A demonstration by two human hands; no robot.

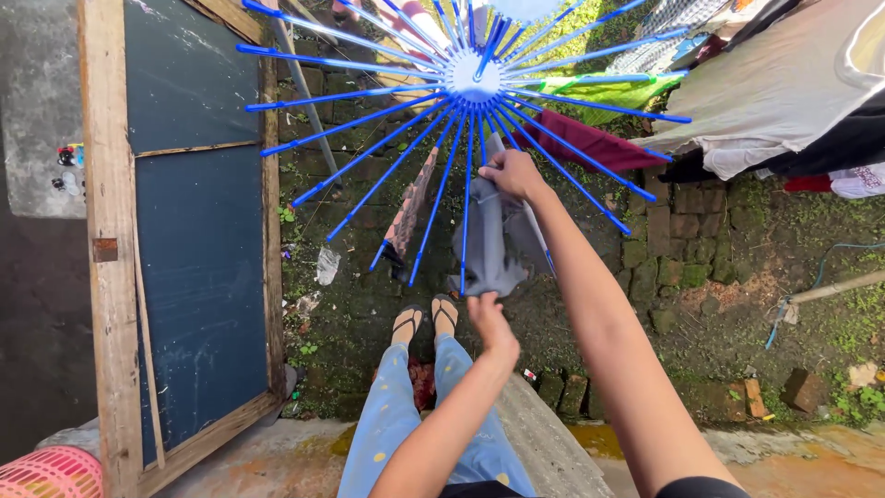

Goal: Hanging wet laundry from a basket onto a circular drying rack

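**Grey cloth halfway onto the blue rack**

While the big wooden door (184, 231) leans left of the rack, the rack (470, 78) itself fans out its blue spokes overhead like a wheel. Right of the rack, the line (784, 92) is already loaded with washing, and a maroon piece (590, 140) lies over the spokes, so I'd say a fair bit is done. The grey cloth (498, 244) hangs just under the rack's hub, between spokes, not spread out yet. Right hand (513, 173) is closed, pinching its top edge up by the spokes. Left hand (491, 325) is at the bottom hem, fingers curled; can't tell if it's gripping or just touching. A pink basket (46, 472) sits far below-left of the rack.
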